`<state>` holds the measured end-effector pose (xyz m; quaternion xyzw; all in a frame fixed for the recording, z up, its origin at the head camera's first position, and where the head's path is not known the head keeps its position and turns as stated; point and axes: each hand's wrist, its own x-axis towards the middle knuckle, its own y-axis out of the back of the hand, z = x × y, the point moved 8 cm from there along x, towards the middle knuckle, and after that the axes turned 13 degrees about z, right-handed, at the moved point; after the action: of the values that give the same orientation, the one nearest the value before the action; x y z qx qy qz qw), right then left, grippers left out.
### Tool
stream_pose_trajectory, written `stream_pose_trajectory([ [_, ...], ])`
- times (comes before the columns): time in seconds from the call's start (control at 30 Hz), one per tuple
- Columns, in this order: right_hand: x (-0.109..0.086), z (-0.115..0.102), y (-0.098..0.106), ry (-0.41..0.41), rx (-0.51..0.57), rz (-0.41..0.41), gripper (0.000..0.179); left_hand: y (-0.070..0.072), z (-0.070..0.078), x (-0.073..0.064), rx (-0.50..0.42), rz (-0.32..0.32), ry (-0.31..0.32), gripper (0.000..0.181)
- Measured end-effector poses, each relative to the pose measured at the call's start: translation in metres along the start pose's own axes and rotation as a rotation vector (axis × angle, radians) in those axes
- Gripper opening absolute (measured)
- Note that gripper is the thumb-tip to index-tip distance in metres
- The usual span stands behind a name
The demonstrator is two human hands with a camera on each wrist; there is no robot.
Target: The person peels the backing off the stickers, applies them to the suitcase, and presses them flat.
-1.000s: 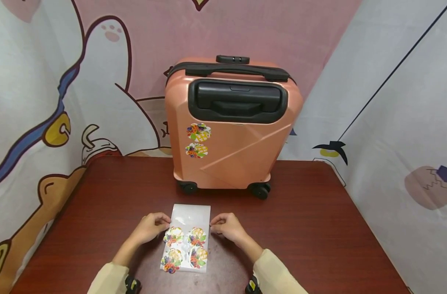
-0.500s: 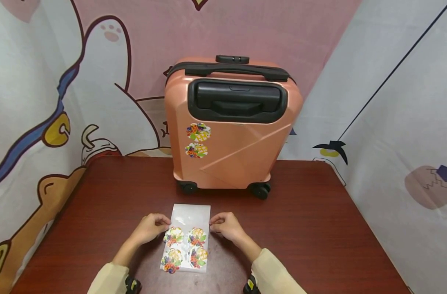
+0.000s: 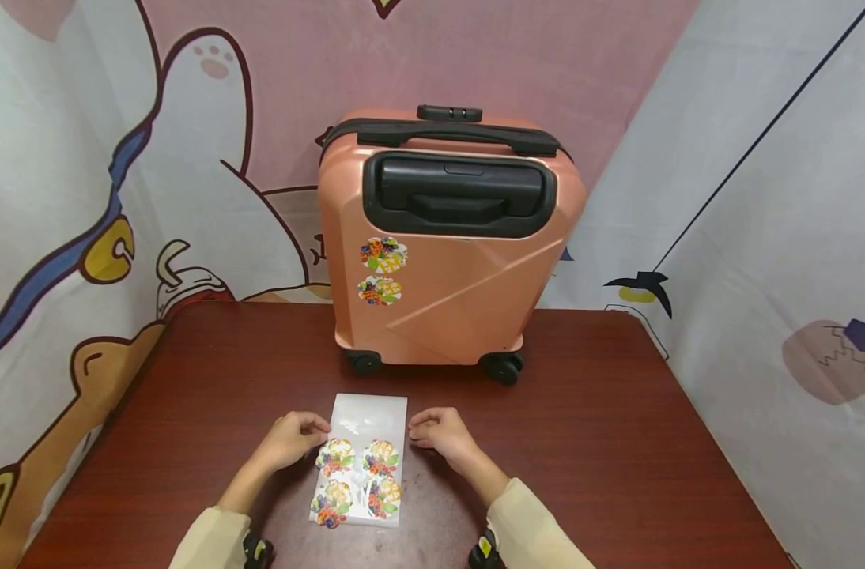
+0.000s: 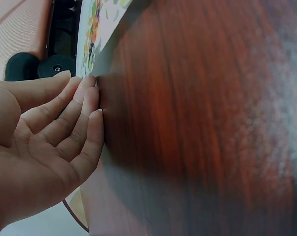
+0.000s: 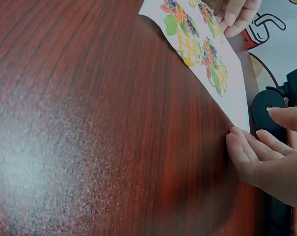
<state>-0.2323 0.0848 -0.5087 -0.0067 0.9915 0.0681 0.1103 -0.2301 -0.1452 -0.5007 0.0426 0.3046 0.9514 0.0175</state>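
Loosely bent, with nothing in their grasp: fingers (image 4: 93, 137) of the left hand (image 3: 293, 440), tips at the left edge of a white sheet (image 3: 367, 415). Across from it, the right hand (image 3: 443, 435), fingers likewise relaxed and gently bent, thumb apart from them in the right wrist view, no hold on anything; tips just beside the right edge of the sheet, contact hard to tell. Between both hands, the sheet itself, on the near half of a reddish-brown table (image 3: 582, 442), a little left of centre. On its near part, four multicoloured stickers (image 3: 335, 457) in two rows of two; on its far part, a bare glossy stretch. Nearer still, cream sleeves (image 3: 215, 541) and black wrist devices (image 3: 258, 551). Beyond the sheet, well apart from the fingertips, a peach-coloured suitcase (image 3: 461, 292), upright at the far side of the table on black wheels (image 3: 504, 367). On the left of its facing side, two more stickers (image 3: 384, 255), one above the other; higher up, a black recessed handle (image 3: 461, 194). Farthest back, a pink and white cloth (image 3: 518, 63) with cartoon figures.
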Motion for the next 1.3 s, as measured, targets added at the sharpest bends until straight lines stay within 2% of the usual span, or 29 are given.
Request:
stream_pose_trajectory([
  [0.53, 0.0055, 0.0067, -0.0036, -0.047, 0.064, 0.005, 0.023, 0.0006, -0.0032, 0.0013, 0.040, 0.036, 0.064, 0.004],
  [0.83, 0.0082, 0.0051, -0.0045, -0.048, 0.129, 0.018, 0.025, -0.0023, -0.0013, 0.0021, -0.083, -0.015, 0.050, 0.011],
  [1.1, 0.0069, 0.0043, -0.0052, -0.041, 0.181, 0.039, 0.024, -0.0017, -0.0022, 0.0018, -0.080, 0.026, 0.081, 0.013],
  [1.3, 0.0065, 0.0052, -0.0069, -0.046, 0.228, 0.022, 0.025, -0.0033, -0.0061, 0.0028, -0.149, 0.034, 0.108, 0.014],
])
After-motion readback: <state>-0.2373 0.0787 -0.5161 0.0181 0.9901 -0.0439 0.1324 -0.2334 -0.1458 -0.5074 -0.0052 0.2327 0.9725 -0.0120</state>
